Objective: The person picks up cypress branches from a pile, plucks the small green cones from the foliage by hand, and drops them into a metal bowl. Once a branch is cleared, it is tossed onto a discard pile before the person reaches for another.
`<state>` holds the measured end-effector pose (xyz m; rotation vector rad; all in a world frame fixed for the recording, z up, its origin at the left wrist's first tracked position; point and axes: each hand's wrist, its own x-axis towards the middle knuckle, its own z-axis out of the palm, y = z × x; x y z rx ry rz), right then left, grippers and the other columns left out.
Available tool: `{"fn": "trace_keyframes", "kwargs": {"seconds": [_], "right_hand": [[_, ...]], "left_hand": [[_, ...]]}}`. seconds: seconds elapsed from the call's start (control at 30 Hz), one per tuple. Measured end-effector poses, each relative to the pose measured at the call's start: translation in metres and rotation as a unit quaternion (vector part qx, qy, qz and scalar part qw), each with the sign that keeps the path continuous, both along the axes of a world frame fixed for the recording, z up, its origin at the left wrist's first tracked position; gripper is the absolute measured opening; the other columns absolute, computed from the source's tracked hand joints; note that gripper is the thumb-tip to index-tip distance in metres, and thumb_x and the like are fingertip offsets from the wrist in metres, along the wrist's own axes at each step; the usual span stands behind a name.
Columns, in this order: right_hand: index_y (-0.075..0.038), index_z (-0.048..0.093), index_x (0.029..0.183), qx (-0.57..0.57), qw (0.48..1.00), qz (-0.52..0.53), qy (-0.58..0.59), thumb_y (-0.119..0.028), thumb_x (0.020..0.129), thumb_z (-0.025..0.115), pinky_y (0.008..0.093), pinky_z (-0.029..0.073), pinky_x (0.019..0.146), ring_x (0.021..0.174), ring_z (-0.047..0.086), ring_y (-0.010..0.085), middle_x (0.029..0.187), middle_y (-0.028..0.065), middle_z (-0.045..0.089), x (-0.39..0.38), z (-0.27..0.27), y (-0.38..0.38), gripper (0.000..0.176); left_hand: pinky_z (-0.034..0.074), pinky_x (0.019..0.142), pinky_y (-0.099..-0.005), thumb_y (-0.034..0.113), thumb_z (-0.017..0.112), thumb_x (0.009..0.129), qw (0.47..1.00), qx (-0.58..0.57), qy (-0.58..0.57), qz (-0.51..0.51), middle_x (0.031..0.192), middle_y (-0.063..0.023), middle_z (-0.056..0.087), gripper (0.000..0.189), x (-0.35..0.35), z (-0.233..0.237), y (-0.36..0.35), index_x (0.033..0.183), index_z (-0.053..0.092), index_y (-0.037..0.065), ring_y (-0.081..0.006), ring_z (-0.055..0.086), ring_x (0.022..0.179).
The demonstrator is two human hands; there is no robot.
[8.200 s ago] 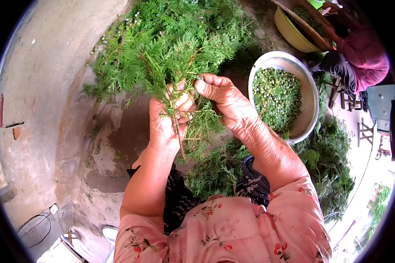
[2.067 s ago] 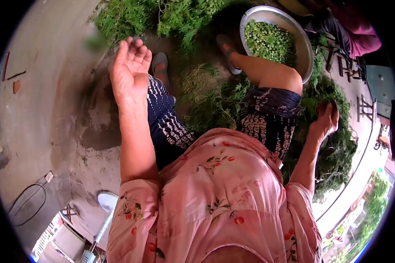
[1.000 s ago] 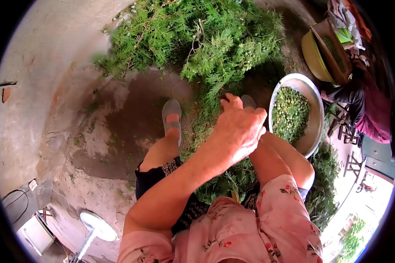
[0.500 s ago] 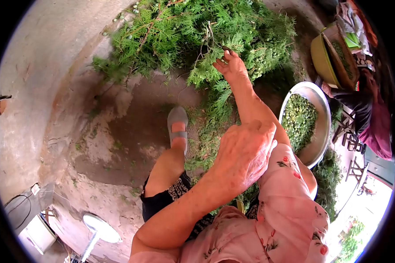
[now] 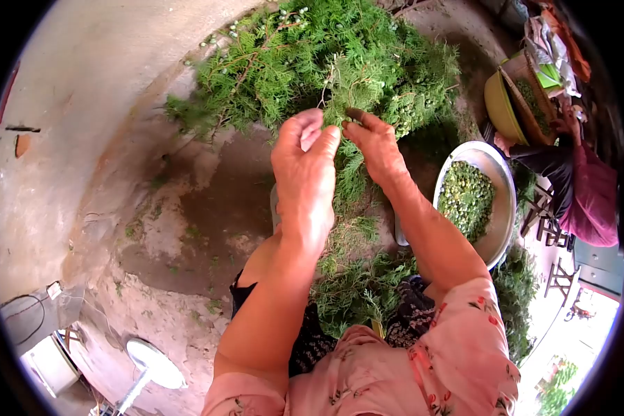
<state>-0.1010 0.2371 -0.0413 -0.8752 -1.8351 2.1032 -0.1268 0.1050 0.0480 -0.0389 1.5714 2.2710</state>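
A green conifer sprig (image 5: pixel 353 100) with flat, scaly leaves stands up in front of me, at the near side of a big heap of cut conifer branches (image 5: pixel 270 69). My right hand (image 5: pixel 378 149) pinches it low down with thumb and fingers. From the other side, my left hand (image 5: pixel 304 177) has its thumb and curled fingers closed at the same sprig; its fingertips are partly hidden. To the right of my right forearm stands a wide metal basin (image 5: pixel 500 232) holding many small, round green cones (image 5: pixel 468 197).
Loose conifer foliage (image 5: pixel 360 284) lies between my legs. At the upper right another person in a purple top (image 5: pixel 593 197) sits by a yellow-green tub (image 5: pixel 503 107) and a basket (image 5: pixel 534 97). A pale wall (image 5: pixel 69 125) curves along the left; a white round-topped stand (image 5: pixel 156 364) is at lower left.
My left hand has moved from over my right forearm up to the sprig. My right hand has drawn back towards me with the sprig, and both hands are now side by side.
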Motion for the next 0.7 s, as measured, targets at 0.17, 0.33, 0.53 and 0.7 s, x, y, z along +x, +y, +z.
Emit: {"fn": "trace_keyframes", "kwargs": {"seconds": [0.17,0.33,0.53,0.7], "right_hand": [[0.002,0.054,0.109,0.158,0.982,0.097,0.032,-0.007,0.078,0.055,0.0267,0.043,0.080,0.090,0.055,0.0175,0.101,0.0114,0.057,0.047,0.055,-0.051,0.033],[0.002,0.055,0.109,0.264,0.946,0.172,0.078,0.004,0.077,0.056,0.0278,0.041,0.088,0.100,0.054,0.0206,0.107,0.0122,0.057,0.088,0.073,-0.070,0.032],[-0.001,0.060,0.099,0.089,0.995,-0.006,-0.047,-0.006,0.084,0.053,0.0289,0.047,0.074,0.084,0.059,0.0164,0.091,0.0072,0.062,0.107,0.097,-0.037,0.017],[-0.001,0.049,0.117,0.053,0.995,-0.024,0.076,-0.016,0.083,0.060,0.0277,0.045,0.075,0.087,0.054,0.0144,0.099,0.0078,0.059,0.102,0.101,-0.005,0.039]], "left_hand": [[0.035,0.092,-0.0333,0.007,0.063,0.077,0.997,-0.034,-0.076,0.005,0.114,-0.0184,0.049,0.042,-0.010,0.005,-0.004,0.113,0.046,-0.005,-0.0226,0.046,0.108],[0.041,0.071,-0.0284,0.007,0.068,0.073,0.995,-0.023,-0.060,-0.073,0.091,-0.0130,0.060,0.030,-0.003,-0.003,-0.002,0.097,0.056,-0.007,-0.0159,0.053,0.082],[0.040,0.064,-0.0259,0.003,0.063,0.076,0.992,-0.018,-0.034,-0.120,0.074,-0.0063,0.061,0.005,0.009,-0.004,-0.001,0.077,0.060,0.000,-0.0120,0.053,0.067],[0.043,0.063,-0.0269,0.002,0.059,0.080,0.975,0.041,-0.065,-0.208,0.076,-0.0089,0.062,0.006,0.018,-0.001,0.007,0.084,0.059,-0.002,-0.0145,0.056,0.067]]}}
